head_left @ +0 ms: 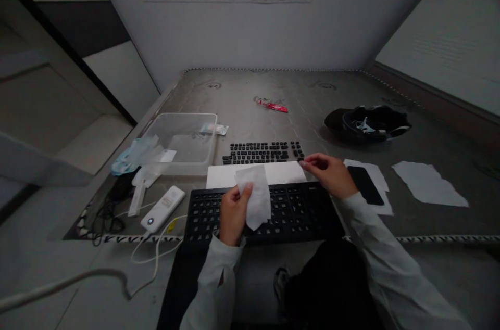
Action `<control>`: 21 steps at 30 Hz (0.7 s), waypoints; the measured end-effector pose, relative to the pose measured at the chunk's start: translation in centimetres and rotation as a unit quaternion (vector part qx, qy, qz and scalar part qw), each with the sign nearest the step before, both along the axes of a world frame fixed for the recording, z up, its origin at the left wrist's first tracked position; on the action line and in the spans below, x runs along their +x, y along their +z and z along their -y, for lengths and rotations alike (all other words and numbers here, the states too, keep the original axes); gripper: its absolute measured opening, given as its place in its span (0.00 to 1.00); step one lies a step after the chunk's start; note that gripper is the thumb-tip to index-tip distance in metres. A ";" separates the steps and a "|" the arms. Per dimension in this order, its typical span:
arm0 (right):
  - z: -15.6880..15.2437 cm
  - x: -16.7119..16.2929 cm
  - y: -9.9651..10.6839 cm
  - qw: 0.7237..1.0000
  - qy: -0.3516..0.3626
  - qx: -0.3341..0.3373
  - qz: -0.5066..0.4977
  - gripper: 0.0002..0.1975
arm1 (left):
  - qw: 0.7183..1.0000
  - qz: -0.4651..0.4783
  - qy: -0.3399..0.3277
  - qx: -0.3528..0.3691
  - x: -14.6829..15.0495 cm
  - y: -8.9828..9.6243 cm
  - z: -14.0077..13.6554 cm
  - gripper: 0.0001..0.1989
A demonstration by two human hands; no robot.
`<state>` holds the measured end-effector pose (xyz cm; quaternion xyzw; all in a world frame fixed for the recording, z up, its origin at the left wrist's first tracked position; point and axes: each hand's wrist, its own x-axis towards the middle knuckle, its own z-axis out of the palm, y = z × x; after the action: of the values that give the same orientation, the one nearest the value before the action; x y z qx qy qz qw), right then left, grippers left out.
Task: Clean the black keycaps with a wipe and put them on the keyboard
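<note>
My left hand (233, 213) grips a white wipe (258, 197), which hangs over a black keyboard (291, 210) whose keycaps are off. My right hand (328, 171) reaches past the keyboard's right part. Its thumb and index finger pinch a small black keycap (300, 160) at the lower right end of the laid-out keycaps (258, 153). These keycaps lie in rows beyond the keyboard. Between them and the keyboard rests a flat white sheet (221, 176), partly covered by the wipe.
A clear plastic bin (214, 150) stands left, with a white power bank (163, 208) and cables nearer me. On the right lie a black phone (365, 186) on paper, another paper (427, 184) and a black cap (369, 124). A red packet (275, 107) lies farther back.
</note>
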<state>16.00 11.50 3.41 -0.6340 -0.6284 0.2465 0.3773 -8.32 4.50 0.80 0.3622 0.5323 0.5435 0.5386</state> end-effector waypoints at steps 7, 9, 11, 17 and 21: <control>6.6 -10.2 1.3 0.992 0.101 -0.044 -0.064 0.10 | 0.997 0.077 0.016 0.011 1.3 0.4 1.2 0.20; 6.5 -10.5 0.4 0.993 0.086 -0.051 -0.070 0.10 | 0.987 0.157 0.027 0.008 1.4 0.5 1.3 0.23; 6.3 -10.2 -0.2 0.991 0.072 -0.067 -0.093 0.12 | 0.973 0.229 0.035 0.008 1.5 0.4 1.2 0.24; 6.2 -9.2 -0.8 0.992 0.060 -0.062 -0.088 0.12 | 0.984 0.146 -0.086 0.057 1.5 0.1 0.5 0.17; 6.4 -9.4 -0.3 0.991 0.125 -0.011 -0.044 0.11 | 0.987 0.130 -0.067 0.065 1.3 -0.2 0.3 0.15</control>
<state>6.63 5.08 3.15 -0.5432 -0.6828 0.3259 0.3642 -7.02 4.24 0.56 0.3576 0.3957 0.5819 0.6139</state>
